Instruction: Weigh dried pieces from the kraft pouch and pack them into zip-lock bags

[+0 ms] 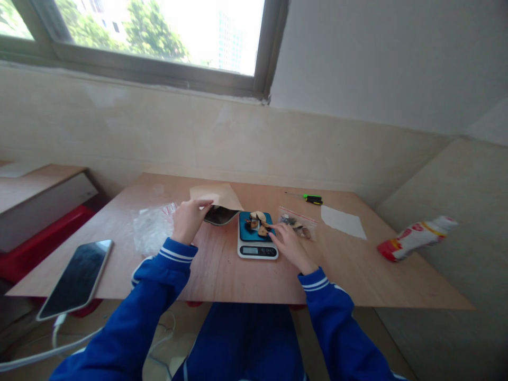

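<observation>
My left hand (189,218) pinches the edge of a brown paper pouch (217,194), whose dark mouth gapes toward me. To its right stands a small white kitchen scale (257,251) with a blue platform and a digital display too small to read. Several dried brown and black pieces (262,230) are heaped on that platform. At the right edge of the heap is my right hand (289,244), fingers stretched and apart, the tips at or just over the pieces. Whether they touch, I cannot tell. A clear zip bag (307,227) with similar dried pieces lies behind that hand.
Clear plastic bags (153,230) lie left of my left hand. A phone (77,278) with a white cable rests at the table's left edge. Toward the back right are a green-black screwdriver (311,198) and a white paper (343,221). A red-white bottle (415,239) stands far right.
</observation>
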`<state>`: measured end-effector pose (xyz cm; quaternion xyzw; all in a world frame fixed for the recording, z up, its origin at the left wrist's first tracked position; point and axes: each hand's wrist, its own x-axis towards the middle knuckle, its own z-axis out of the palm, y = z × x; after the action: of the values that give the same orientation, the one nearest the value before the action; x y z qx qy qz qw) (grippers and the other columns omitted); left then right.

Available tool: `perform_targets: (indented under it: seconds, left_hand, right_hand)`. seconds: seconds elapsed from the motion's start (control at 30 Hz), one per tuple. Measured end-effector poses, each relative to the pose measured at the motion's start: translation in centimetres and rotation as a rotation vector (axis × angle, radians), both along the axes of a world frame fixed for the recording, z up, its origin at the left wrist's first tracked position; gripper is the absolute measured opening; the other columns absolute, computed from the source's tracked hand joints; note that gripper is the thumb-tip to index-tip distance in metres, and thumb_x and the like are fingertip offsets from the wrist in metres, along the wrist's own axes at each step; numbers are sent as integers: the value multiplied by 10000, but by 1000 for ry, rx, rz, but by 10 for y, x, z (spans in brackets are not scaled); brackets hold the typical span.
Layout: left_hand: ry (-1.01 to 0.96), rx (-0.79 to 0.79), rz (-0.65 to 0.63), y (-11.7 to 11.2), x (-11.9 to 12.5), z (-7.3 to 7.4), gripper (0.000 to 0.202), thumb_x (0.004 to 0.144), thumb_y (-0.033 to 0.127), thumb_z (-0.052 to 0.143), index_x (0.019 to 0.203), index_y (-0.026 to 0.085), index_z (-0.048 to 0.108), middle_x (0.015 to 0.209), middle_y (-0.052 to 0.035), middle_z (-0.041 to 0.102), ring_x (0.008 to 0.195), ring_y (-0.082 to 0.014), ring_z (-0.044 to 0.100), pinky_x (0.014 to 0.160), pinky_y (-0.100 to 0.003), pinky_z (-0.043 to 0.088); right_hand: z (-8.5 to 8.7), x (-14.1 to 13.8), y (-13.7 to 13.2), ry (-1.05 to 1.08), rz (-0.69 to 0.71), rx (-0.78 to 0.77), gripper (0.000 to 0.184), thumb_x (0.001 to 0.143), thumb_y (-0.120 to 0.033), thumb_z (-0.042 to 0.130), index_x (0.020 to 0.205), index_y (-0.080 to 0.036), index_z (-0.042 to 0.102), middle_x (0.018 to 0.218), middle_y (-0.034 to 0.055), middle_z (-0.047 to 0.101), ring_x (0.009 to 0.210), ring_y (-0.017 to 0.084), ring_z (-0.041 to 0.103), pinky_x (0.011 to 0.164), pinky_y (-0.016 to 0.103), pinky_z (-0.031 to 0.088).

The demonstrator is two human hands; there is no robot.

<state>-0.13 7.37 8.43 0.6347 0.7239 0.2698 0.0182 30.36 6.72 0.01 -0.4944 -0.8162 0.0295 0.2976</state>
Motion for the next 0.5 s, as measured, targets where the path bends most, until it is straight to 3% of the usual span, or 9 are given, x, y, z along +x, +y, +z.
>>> perform_targets:
  seconds: [0.13,0.3,0.5]
  left_hand:
    - [3,-2,-6,-1,0,0,289,867,398,549,1064,295,733,968,-74,755,948,-289,685,725,-325,489]
    - [5,9,-7,-1,-3,0,282,863,396,558,1060,299,735,964,-67,756,939,-281,689,717,-315,489]
    - [4,4,-11,-1,-3,0,286,864,401,555,1061,298,735,975,-65,755,940,-281,689,719,-317,491]
  right_hand:
    - [-11,-11,5,-46,-61,-3,207,922,-301,508,984,-160,646,945,109,649,944,261,602,840,403,482]
    - [-11,-19,3,-165,-87,68,134,916,-257,524,900,-180,633,939,103,657,916,262,587,804,392,440]
    - [-10,-23,-5,-306,-59,94,166,924,-183,477,974,-177,635,1036,134,660,961,280,573,830,413,405]
